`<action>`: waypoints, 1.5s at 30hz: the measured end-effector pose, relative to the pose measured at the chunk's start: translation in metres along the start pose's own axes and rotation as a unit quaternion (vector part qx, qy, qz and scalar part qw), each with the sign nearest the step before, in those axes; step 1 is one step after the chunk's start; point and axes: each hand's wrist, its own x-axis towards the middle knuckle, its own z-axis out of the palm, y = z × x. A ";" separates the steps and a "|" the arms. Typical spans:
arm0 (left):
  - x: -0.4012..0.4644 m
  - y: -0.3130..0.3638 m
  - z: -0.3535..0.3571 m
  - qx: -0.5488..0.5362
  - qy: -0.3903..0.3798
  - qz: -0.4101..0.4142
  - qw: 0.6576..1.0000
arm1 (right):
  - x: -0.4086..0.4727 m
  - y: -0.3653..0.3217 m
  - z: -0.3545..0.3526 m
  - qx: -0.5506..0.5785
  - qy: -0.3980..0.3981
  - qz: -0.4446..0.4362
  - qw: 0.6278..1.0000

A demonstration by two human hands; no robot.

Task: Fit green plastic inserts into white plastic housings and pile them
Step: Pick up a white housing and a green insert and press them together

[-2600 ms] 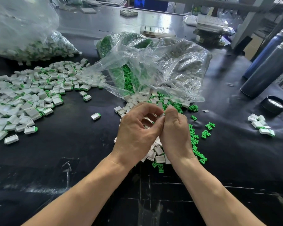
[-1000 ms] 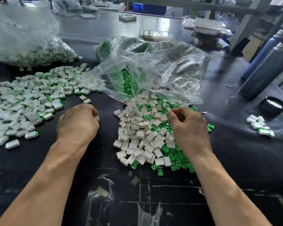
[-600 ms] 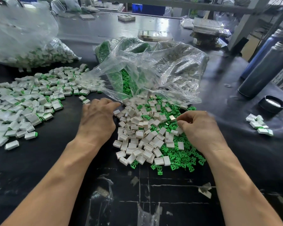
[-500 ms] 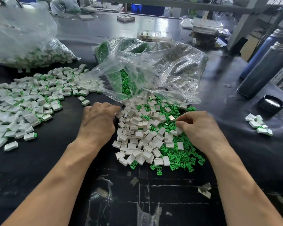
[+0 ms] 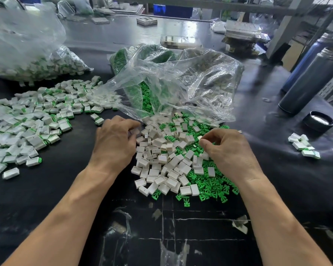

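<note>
A heap of empty white housings (image 5: 161, 162) lies in front of me, mixed on its right with loose green inserts (image 5: 210, 187). My left hand (image 5: 113, 144) is at the heap's left edge, fingers curled, pinching a white housing (image 5: 134, 131) at its fingertips. My right hand (image 5: 229, 150) rests on the heap's right side, thumb and forefinger bent close together over the parts. Whether it holds anything is hidden. A wide pile of fitted housings (image 5: 37, 120) with green ends covers the table on the left.
A clear bag (image 5: 181, 83) of green inserts and housings lies open behind the heap. Another bag of fitted pieces (image 5: 37, 68) sits at the back left. At the right stand two dark flasks (image 5: 311, 81), a black cap (image 5: 319, 121) and several fitted pieces (image 5: 304, 146).
My hands parted from in front of me. The left swung out towards the left pile, then came back to the heap's left edge. The right settled on the heap's right side.
</note>
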 end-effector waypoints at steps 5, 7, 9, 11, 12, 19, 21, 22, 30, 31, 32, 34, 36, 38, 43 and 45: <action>-0.009 0.017 -0.008 -0.220 0.018 0.018 0.975 | -0.004 -0.008 0.009 0.134 0.033 -0.038 0.990; -0.013 0.025 -0.008 -0.304 0.001 0.006 0.953 | -0.007 -0.011 0.014 0.187 0.026 -0.049 0.981; -0.016 0.031 -0.007 -0.373 -0.020 0.003 0.928 | -0.009 -0.013 0.019 0.234 0.015 -0.058 0.970; -0.019 0.036 -0.006 -0.432 -0.046 0.003 0.901 | -0.011 -0.015 0.022 0.274 0.003 -0.074 0.959; -0.020 0.038 -0.005 -0.453 -0.059 0.001 0.889 | -0.012 -0.016 0.022 0.290 -0.001 -0.085 0.953; -0.024 0.047 0.002 -0.512 -0.108 -0.013 0.852 | -0.017 -0.028 0.025 0.338 -0.008 -0.133 0.932; -0.024 0.049 0.002 -0.521 -0.113 -0.011 0.846 | -0.018 -0.030 0.024 0.343 -0.001 -0.143 0.928; -0.025 0.049 0.003 -0.525 -0.116 -0.010 0.843 | -0.019 -0.030 0.024 0.341 0.000 -0.149 0.928; -0.025 0.048 0.005 -0.510 -0.121 -0.015 0.851 | -0.021 -0.032 0.026 0.305 0.014 -0.166 0.937; -0.025 0.048 0.005 -0.510 -0.121 -0.016 0.852 | -0.021 -0.032 0.027 0.298 0.018 -0.168 0.939; -0.025 0.048 0.005 -0.510 -0.121 -0.017 0.851 | -0.020 -0.032 0.027 0.293 0.020 -0.169 0.941; -0.026 0.048 0.005 -0.509 -0.120 -0.017 0.852 | -0.021 -0.032 0.028 0.292 0.020 -0.166 0.942; -0.026 0.048 0.006 -0.509 -0.115 -0.021 0.853 | -0.021 -0.032 0.029 0.286 0.018 -0.167 0.943; -0.025 0.049 0.006 -0.521 -0.108 -0.033 0.846 | -0.021 -0.031 0.030 0.276 0.018 -0.171 0.946; -0.026 0.050 0.008 -0.562 -0.094 -0.080 0.818 | -0.021 -0.030 0.031 0.272 0.016 -0.155 0.950; -0.026 0.049 0.007 -0.570 -0.106 -0.079 0.811 | -0.021 -0.030 0.031 0.271 0.019 -0.153 0.950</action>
